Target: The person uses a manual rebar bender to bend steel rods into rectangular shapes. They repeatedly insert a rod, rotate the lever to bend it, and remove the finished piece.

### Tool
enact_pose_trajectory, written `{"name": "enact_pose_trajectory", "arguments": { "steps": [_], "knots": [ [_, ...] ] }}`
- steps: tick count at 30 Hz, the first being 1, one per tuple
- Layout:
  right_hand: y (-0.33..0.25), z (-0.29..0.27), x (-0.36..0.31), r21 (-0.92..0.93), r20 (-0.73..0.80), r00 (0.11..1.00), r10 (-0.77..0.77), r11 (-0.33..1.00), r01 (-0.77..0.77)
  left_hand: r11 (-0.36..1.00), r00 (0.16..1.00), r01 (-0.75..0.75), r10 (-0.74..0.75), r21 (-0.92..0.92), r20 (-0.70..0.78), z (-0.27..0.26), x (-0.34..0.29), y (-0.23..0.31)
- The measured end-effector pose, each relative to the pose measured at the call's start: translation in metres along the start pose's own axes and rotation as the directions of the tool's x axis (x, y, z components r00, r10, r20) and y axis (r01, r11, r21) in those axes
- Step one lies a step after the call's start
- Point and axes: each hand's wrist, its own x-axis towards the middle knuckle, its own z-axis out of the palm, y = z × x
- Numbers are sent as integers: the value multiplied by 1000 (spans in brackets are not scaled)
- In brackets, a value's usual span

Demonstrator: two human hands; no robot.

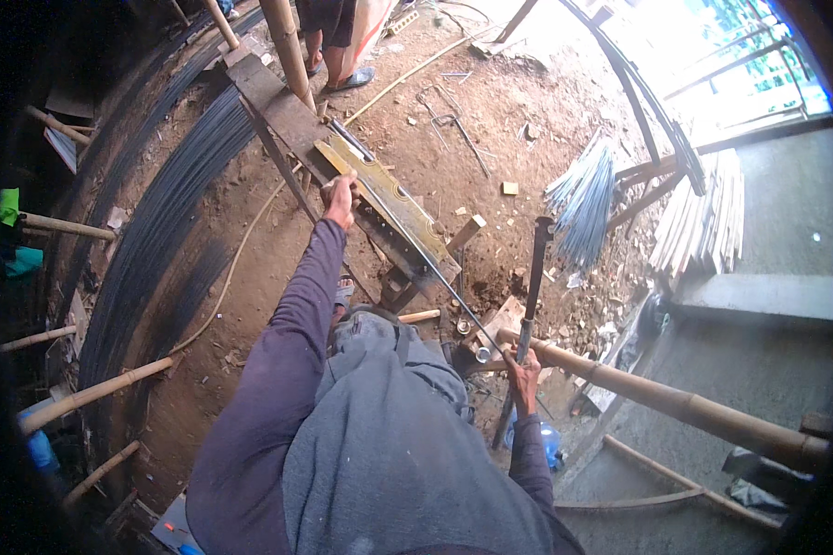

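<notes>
A long narrow wooden bench [282, 116] runs diagonally in front of me. On it lies a yellow-brown board [393, 196] with a curved edge. My left hand [340, 199] is closed at the board's near edge, around the upper end of a thin steel rod [449, 289]. That rod slants down to the right, its lower end close to my right hand [524, 377]. My right fingers wrap round a long dark metal bar [534, 287], which stands tilted with a wider head at the top. A small metal ring [482, 354] sits beside the rod's lower end.
Bundles of dark rods [171, 176] lie on the dirt at left. Cut rods [583, 203] and pale wooden strips [703, 213] are piled at right. A bamboo pole [666, 398] crosses on the right. Another person's legs [329, 46] stand beyond the bench. A blue water jug [546, 444] is below my right hand.
</notes>
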Motion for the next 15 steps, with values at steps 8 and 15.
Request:
{"name": "enact_pose_trajectory", "arguments": {
  "steps": [8,15],
  "knots": [
    [16,-36,14,-54,-45,999,-1,999,-1,892,990,-65,3,448,138,-40,36,-50],
    [21,-40,26,-110,-7,999,54,992,-55,733,966,-257,199,630,163,-37,42,-83]
  ]
}}
